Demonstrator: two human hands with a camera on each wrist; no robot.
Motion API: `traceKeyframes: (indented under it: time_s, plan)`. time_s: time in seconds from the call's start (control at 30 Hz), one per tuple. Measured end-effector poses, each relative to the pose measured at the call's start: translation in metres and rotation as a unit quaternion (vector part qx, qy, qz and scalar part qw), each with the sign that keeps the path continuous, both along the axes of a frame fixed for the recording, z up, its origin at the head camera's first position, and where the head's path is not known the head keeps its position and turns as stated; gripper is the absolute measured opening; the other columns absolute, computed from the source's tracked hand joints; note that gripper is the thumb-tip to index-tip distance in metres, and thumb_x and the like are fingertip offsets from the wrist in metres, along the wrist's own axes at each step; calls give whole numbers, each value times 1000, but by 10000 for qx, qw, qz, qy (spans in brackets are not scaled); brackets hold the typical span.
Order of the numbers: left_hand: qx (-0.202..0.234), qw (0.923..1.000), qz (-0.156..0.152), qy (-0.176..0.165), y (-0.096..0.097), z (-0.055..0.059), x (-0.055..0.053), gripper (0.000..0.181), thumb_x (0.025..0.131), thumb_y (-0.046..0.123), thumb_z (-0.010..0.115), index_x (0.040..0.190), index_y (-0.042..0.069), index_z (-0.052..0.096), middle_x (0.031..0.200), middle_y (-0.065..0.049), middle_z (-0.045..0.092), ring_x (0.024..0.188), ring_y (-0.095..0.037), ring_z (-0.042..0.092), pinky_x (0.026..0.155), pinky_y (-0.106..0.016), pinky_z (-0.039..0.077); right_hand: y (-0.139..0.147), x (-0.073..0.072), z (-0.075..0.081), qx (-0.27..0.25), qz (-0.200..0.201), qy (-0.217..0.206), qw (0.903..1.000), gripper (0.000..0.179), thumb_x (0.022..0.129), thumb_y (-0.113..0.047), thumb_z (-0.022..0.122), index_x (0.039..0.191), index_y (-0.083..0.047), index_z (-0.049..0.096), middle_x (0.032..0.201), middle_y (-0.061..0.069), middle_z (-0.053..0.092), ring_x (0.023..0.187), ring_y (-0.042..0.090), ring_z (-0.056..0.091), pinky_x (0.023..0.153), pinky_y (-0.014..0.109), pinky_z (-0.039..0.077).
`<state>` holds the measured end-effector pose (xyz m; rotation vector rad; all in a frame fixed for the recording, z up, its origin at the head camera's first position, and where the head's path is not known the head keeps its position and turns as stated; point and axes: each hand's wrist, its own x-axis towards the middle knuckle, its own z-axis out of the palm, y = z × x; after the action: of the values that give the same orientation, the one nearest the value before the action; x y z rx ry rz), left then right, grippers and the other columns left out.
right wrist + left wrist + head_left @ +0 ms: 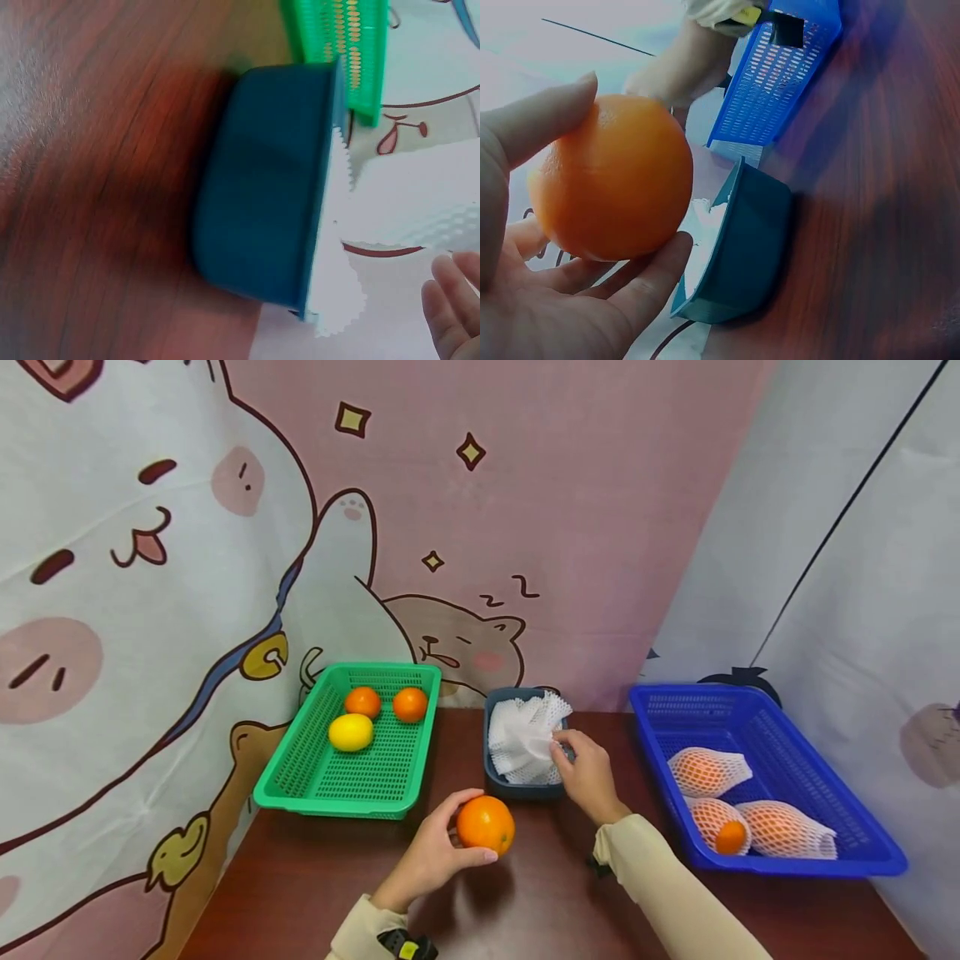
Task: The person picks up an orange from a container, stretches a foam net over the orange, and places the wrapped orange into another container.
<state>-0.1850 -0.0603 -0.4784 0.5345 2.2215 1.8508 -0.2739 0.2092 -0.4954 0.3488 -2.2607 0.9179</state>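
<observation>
An orange [486,825] is held in my left hand [438,852], above the table in front of the dark bin. The left wrist view shows the thumb over the top of the orange [619,180] and the other fingers curled beneath it. My right hand [588,772] is at the right edge of the dark blue-grey bin [525,791], its fingertips pinching a white foam net sleeve [536,743]. In the right wrist view, part of the net sleeve [424,195] stands out from the bin [262,180] beside the fingers [450,300]. More white netting fills the bin.
A green basket [337,804] on the left holds two oranges [410,704] and a yellow lemon-like fruit [351,732]. To the right, a blue basket [795,865] holds three net-wrapped fruits [705,772], one with bare orange skin showing. A printed cloth [585,527] hangs behind the table [315,877].
</observation>
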Motion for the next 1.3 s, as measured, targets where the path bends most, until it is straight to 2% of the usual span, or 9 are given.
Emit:
traceKeyframes:
  time_s: [0.17,0.3,0.43,0.6,0.73,0.87,1.0,1.13,1.3]
  plan:
    - [205,9996,-153,-111,0,-2,2,70,76,19,85,135,25,50,129,-5,52,103,-29,58,86,-34,52,3,19,12,-196,-75,39,9998,8,87,-11,71,94,-8,68,85,5,70,72,23,63,63,39,49]
    - [353,9988,-283,-196,1,-2,4,70,76,17,84,136,24,49,131,-6,51,106,-29,57,89,-32,50,7,35,24,-343,-66,72,9994,9,86,-9,73,93,-10,67,83,4,71,70,15,63,57,29,48]
    - [501,9978,-326,-291,1,-1,6,74,76,16,84,139,20,47,134,-9,49,109,-29,56,89,-32,50,12,51,35,-496,2,142,9987,13,83,-4,74,92,-9,67,81,5,71,67,13,62,52,19,43]
    - [714,9959,-388,-389,1,2,7,75,75,13,84,140,14,46,134,-12,49,108,-31,57,88,-33,51,16,66,43,-320,77,190,9993,16,80,-2,77,90,-11,68,76,0,69,60,9,56,49,18,40]
    - [952,9929,-578,-419,2,5,8,73,76,9,83,139,14,47,134,-11,49,109,-31,56,89,-34,51,14,73,39,114,216,184,9995,18,78,-3,79,89,-13,68,71,-5,64,57,5,52,49,20,42]
    - [1050,9892,-949,-368,5,13,11,73,76,10,82,139,15,46,133,-10,50,111,-29,56,91,-35,50,8,76,29,613,408,268,9969,19,76,-4,80,88,-13,68,70,-5,62,59,4,52,51,24,47]
    - [921,9883,-1217,-54,12,19,11,72,77,16,81,140,14,46,133,-6,53,112,-26,55,95,-35,47,0,77,20,971,603,294,9930,18,77,-6,81,88,-13,69,72,-6,62,60,5,53,54,26,50]
    - [947,9889,-1130,189,18,17,10,73,77,21,81,141,14,46,132,-3,55,112,-26,54,95,-38,46,-7,77,12,1116,658,199,9914,18,78,-7,80,89,-13,68,75,-5,63,62,6,55,57,27,52]
    - [945,9916,-877,39,19,13,10,71,78,21,81,140,17,47,129,-3,56,108,-26,54,92,-38,47,-12,78,4,971,699,89,9928,23,80,-6,79,93,-13,62,74,-5,62,59,5,54,53,24,50]
